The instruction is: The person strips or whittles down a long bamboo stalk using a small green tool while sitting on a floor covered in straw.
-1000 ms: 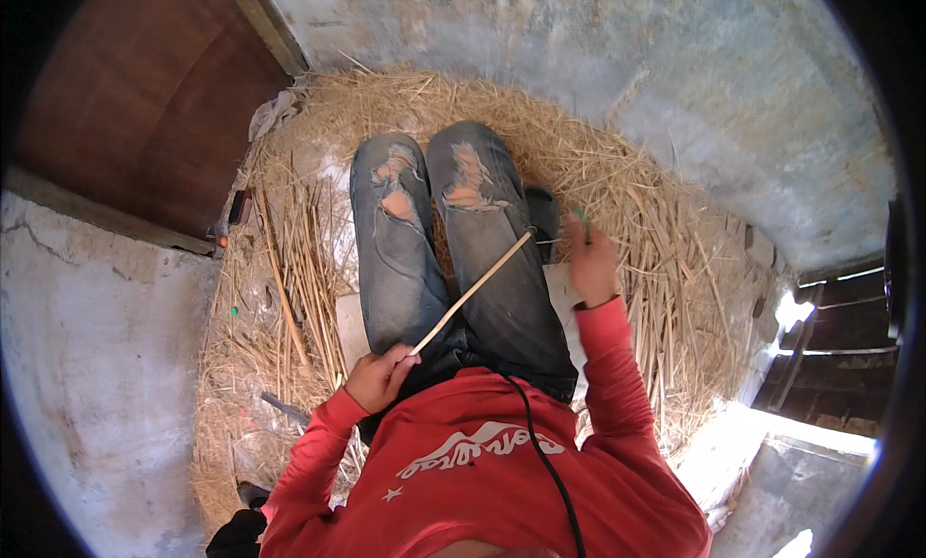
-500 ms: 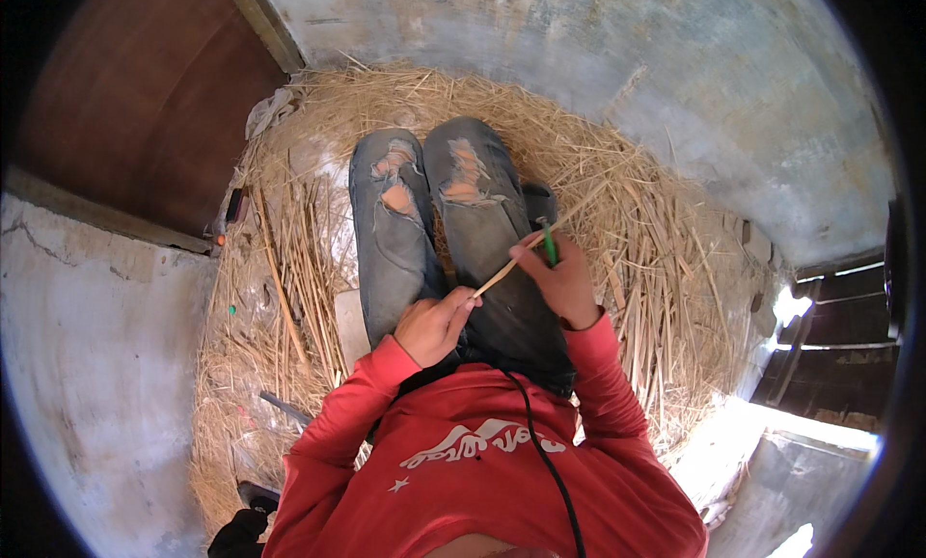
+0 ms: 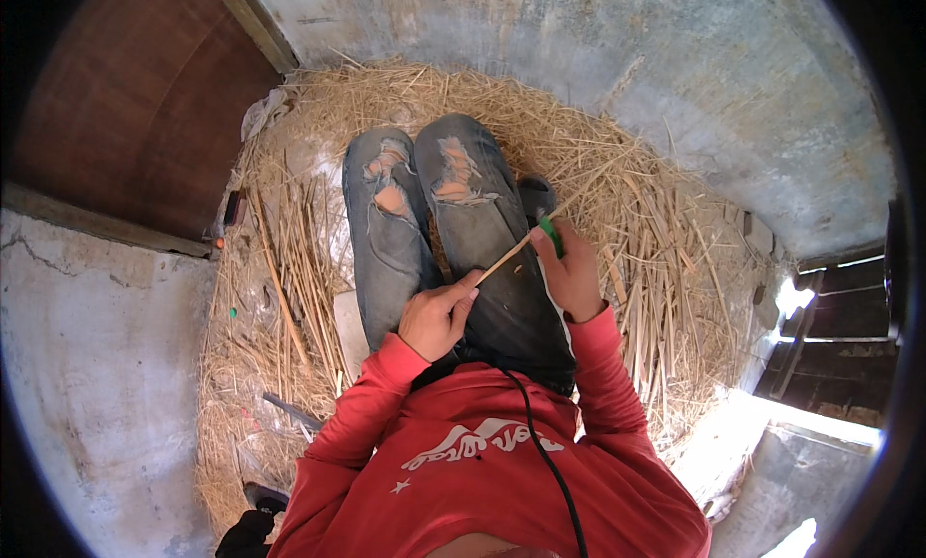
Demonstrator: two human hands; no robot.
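My left hand (image 3: 434, 319) is closed, its thumb and fingertips pinching the near end of a thin pale reed (image 3: 503, 260) above my thighs. The reed slants up and to the right, toward my right hand (image 3: 573, 278). That hand is closed round a small green-handled tool (image 3: 551, 234); its working end is too small to make out. The tool meets the far part of the reed beside my right thumb. A tiny pale shaving (image 3: 518, 269) shows against my right thigh, just below the reed.
Long cut stalks (image 3: 656, 317) lie to my right, and another bundle of stalks (image 3: 289, 259) lies to my left. Loose straw (image 3: 405, 85) covers the floor around my legs. A dark slipper (image 3: 536, 197) is beside my right knee. A plastered wall (image 3: 579, 37) closes off the far side.
My right hand has turned slightly, and the green-handled tool has shifted onto the reed near my thumb. A small shaving now shows below the reed. My left hand keeps its pinch.
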